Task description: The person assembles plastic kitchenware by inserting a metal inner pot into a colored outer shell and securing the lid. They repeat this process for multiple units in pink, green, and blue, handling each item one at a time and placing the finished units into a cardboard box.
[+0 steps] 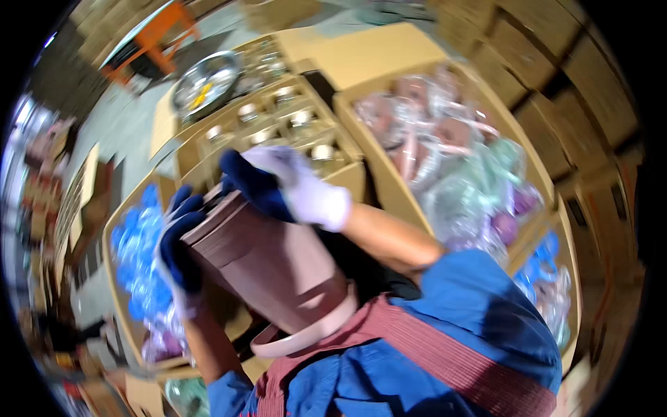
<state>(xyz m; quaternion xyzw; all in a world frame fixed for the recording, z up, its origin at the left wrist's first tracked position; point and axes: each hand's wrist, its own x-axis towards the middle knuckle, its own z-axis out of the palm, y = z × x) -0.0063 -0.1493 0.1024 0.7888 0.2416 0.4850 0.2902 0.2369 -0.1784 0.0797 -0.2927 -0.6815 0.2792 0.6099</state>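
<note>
A tall stack of nested dusty-pink plastic cups or pails (278, 267) lies tilted against my chest, rims toward me. My left hand (177, 247), in a white glove with dark blue palm, grips the stack's left side near its far end. My right hand (288, 187), gloved the same way, presses on the top far end of the stack. Both hands hold it above the open cartons. A loose pink rim (302, 337) shows at the near end.
A divided carton (278, 115) holds metal-lidded jars ahead. To the right, a big carton (458, 160) is full of bagged pink, green and purple items. A carton of blue bagged pieces (135, 257) sits at the left. A metal bowl (205, 83) and stacked boxes (556, 76) lie beyond.
</note>
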